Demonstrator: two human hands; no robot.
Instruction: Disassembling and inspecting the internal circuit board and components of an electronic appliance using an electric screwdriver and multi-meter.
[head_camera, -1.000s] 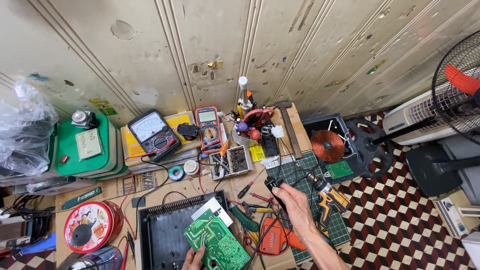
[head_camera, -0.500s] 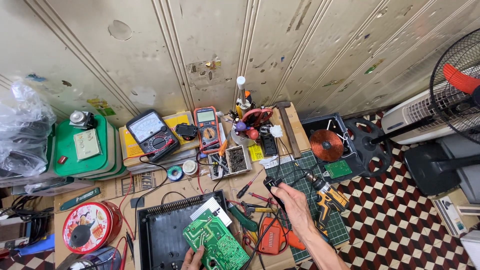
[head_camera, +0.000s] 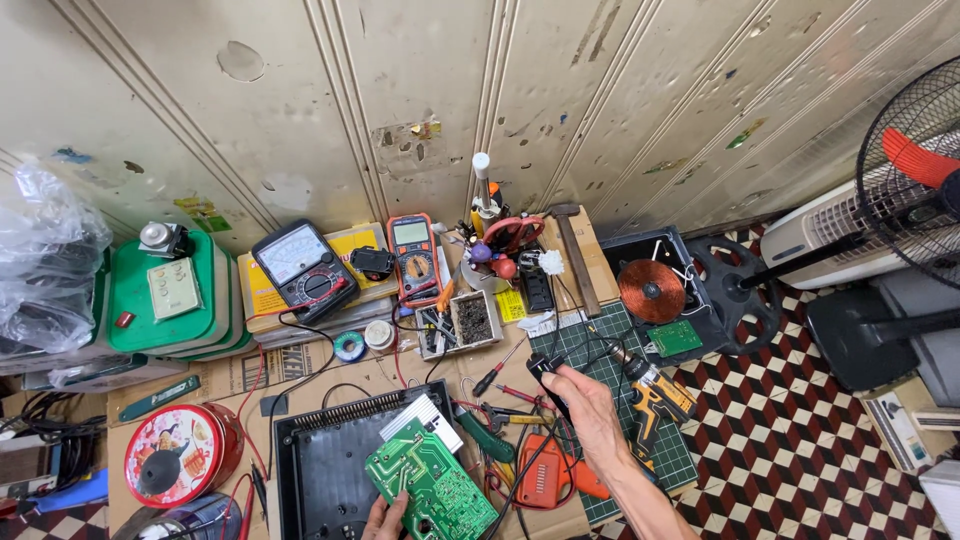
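Holding a green circuit board (head_camera: 430, 488) by its lower edge, the person's left hand (head_camera: 385, 518) keeps it tilted over the open black plastic casing (head_camera: 320, 470) at the near side of the bench; only the fingertips show at the bottom of the view, pinched on the board. The right hand (head_camera: 590, 415) is stretched out over the green cutting mat (head_camera: 600, 350), fingers closed on a small black plug-like part (head_camera: 545, 368) with a black cable (head_camera: 530, 465) running back from it toward the board. To my eye the work is at the wiring stage: the board is out of its casing and a lead is being sorted. The next move calls for a steady left grip and a careful route for the cable past the screwdrivers (head_camera: 500, 375), the pliers (head_camera: 490, 435) and the yellow cordless drill (head_camera: 655, 395) lying just beside the hand.
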